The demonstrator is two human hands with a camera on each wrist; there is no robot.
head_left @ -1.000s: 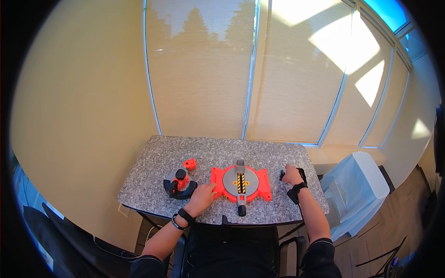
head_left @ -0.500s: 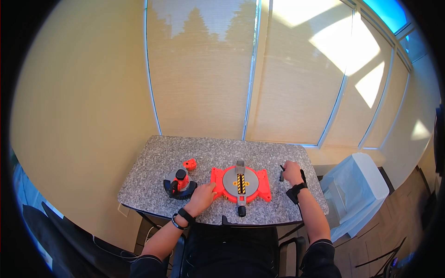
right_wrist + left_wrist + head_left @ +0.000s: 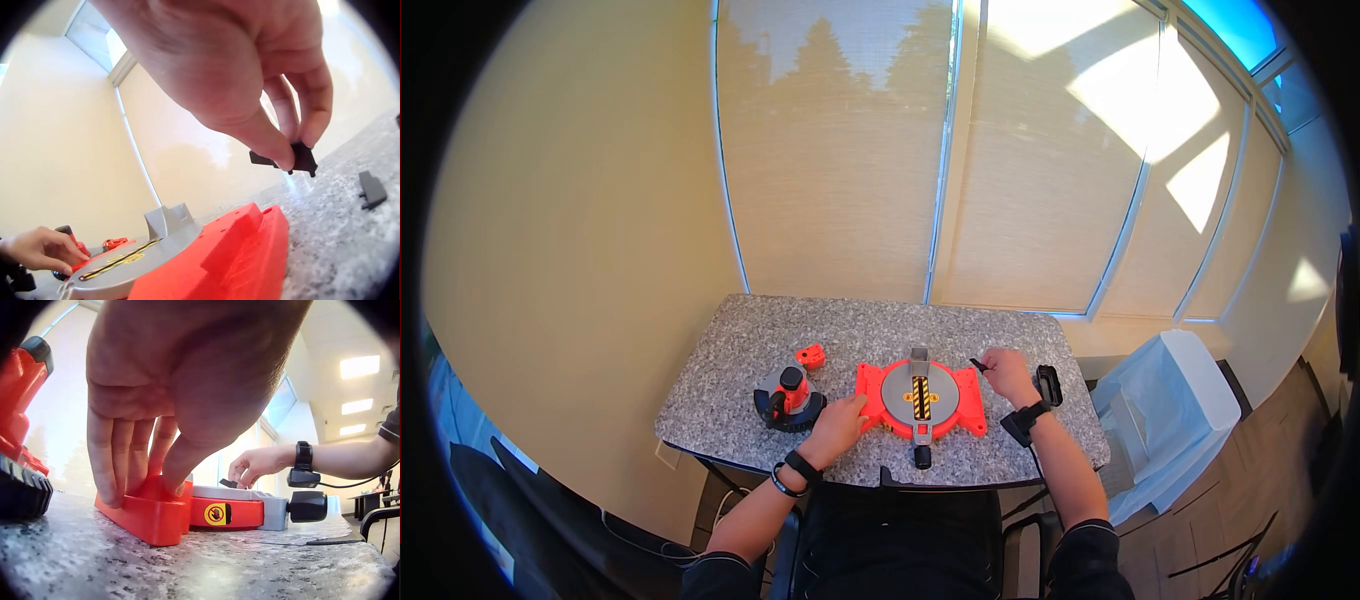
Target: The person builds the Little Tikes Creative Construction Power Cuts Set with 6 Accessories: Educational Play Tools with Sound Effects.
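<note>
A toy miter saw base [image 3: 962,405], red with a grey round turntable [image 3: 897,395] and a black-and-yellow striped slot, lies flat on the speckled table. My left hand [image 3: 837,425] grips its left end, thumb on the near side and fingers over the far side in the left wrist view. Past the base's right end, my right hand [image 3: 1008,376] pinches a small black plastic piece [image 3: 302,159] with short pegs between thumb and fingers, raised above the table. A similar loose black piece [image 3: 373,190] lies on the table below that hand in the right wrist view.
Left of the base stands a red and black toy saw head [image 3: 790,398], with a small red part [image 3: 810,355] behind it. A black tray-like part [image 3: 1049,385] lies near the table's right edge. Beyond that edge is a bin with a pale liner [image 3: 1170,420].
My right hand has moved left from beside the black tray-like part toward the base, carrying the small black piece. The tray-like part now shows fully. My left hand has stayed on the base.
</note>
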